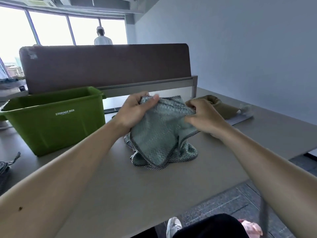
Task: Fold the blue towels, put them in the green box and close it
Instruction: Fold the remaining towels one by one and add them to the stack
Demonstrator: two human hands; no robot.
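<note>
A pale blue towel (pixel 157 134) with a black-and-white checked border hangs crumpled between both hands, its lower folds resting on the grey table (pixel 106 177). My left hand (pixel 135 110) grips its upper left part. My right hand (pixel 204 117) pinches its upper right edge. The green storage box (pixel 54 119) stands open to the left of the towel, with no lid on it; its inside is mostly hidden from here. Another checked-edged cloth (pixel 6 167) lies at the far left edge of the table.
A brown divider panel (pixel 106 66) runs along the back of the table. An olive cloth bundle (pixel 221 107) lies on a dark flat sheet at the back right. The table's front edge runs diagonally at lower right. A person stands far off by the window.
</note>
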